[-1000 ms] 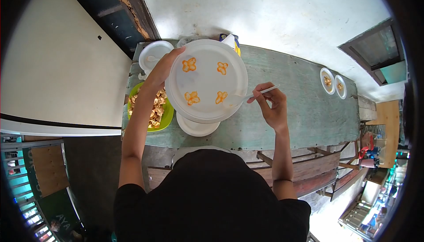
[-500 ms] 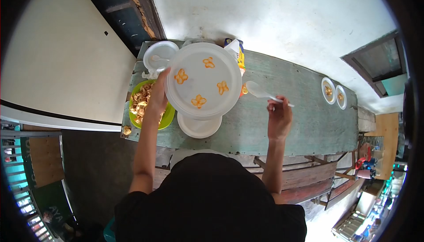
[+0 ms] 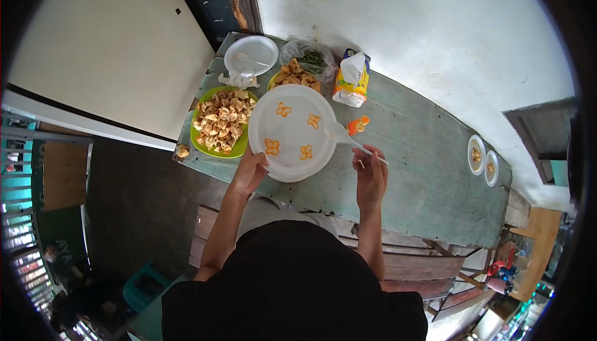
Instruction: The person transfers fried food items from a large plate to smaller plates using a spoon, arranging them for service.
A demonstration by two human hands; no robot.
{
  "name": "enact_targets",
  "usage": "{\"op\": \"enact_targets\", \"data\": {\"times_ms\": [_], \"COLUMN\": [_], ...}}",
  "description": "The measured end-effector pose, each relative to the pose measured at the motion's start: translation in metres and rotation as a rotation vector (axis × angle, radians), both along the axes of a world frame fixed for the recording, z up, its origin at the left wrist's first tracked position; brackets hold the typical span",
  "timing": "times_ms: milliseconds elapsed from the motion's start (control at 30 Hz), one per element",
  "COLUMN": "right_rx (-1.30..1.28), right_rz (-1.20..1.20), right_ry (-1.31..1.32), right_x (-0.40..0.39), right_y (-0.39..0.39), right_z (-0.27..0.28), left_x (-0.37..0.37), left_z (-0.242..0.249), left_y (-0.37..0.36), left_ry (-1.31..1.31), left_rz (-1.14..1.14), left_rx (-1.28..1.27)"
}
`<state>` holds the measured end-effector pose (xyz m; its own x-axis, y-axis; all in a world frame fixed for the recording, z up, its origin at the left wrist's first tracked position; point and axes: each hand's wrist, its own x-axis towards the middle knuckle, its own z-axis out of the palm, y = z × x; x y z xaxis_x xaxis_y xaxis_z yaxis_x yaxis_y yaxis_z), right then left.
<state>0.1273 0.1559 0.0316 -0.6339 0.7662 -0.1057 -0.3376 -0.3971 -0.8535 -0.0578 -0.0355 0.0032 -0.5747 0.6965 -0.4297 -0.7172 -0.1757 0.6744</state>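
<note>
Four orange marks [image 3: 272,147] lie on white plate [image 3: 292,132], which L grip [image 3: 250,171] holds by edge over table [image 3: 423,160]; R grip [image 3: 372,172] pinches spoon [image 3: 352,142] near rim. I judge: plate tilt or spoon drag could smear marks, prob.

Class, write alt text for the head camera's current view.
Left hand holds a white plate with four orange flower-like marks; right hand holds a white plastic spoon near its rim. At left, a green bowl holds golden snacks.

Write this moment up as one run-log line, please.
left hand: holds white plate with four orange marks | right hand: holds white spoon at plate's right edge | nearby: green dish of brown snacks
</note>
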Motion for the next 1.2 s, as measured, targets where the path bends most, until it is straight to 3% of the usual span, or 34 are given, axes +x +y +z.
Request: {"op": "enact_targets", "data": {"times_ms": [133, 433, 600, 1200], "right_rx": [-0.019, 0.375, 0.411, 0.421], "right_rz": [0.032, 0.080, 0.011, -0.212], "right_ry": [0.035, -0.088, -0.130, -0.159], "right_x": [-0.016, -0.037, -0.040, -0.110], "right_y": [-0.001, -0.020, -0.025, -0.107], "right_z": [0.004, -0.004, -0.002, 0.000], "left_x": [0.016, 0.028, 0.014, -0.083], "left_z": [0.000, 0.004, -0.012, -0.018], "left_y": [0.001, -0.001, -0.006, -0.057], "left_ry": [-0.002, 0.008, 0.005, -0.042], "left_rz": [0.017, 0.040, 0.089, -0.122], "left_rx": [-0.069, -0.137, -0.082, -0.077]}}
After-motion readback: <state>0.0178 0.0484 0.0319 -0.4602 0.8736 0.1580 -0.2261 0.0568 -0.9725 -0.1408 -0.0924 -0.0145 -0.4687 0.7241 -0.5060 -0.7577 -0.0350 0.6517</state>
